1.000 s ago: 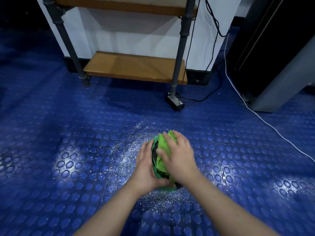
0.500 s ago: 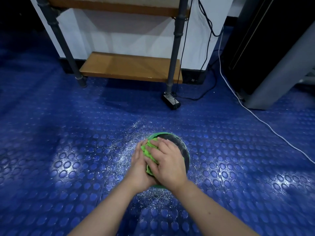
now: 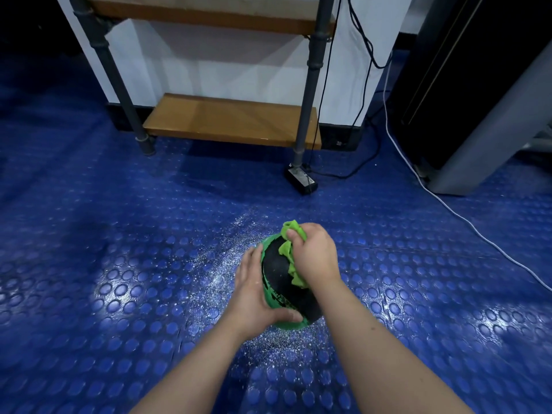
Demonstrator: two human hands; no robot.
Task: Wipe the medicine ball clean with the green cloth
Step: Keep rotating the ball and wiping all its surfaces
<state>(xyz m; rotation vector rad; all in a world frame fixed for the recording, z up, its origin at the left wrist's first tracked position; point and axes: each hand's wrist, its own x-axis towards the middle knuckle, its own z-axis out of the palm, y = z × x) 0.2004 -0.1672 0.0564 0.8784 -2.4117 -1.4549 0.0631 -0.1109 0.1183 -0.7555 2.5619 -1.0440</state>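
Bare forearms (image 3: pixel 191 369); L hand (image 3: pixel 254 294), R hand (image 3: pixel 313 258) bare.

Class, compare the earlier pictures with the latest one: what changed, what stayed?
The right hand, gripping the green cloth, swept it from the medicine ball's left side to its far right. The left hand still holds the ball on the floor; nothing was let go.
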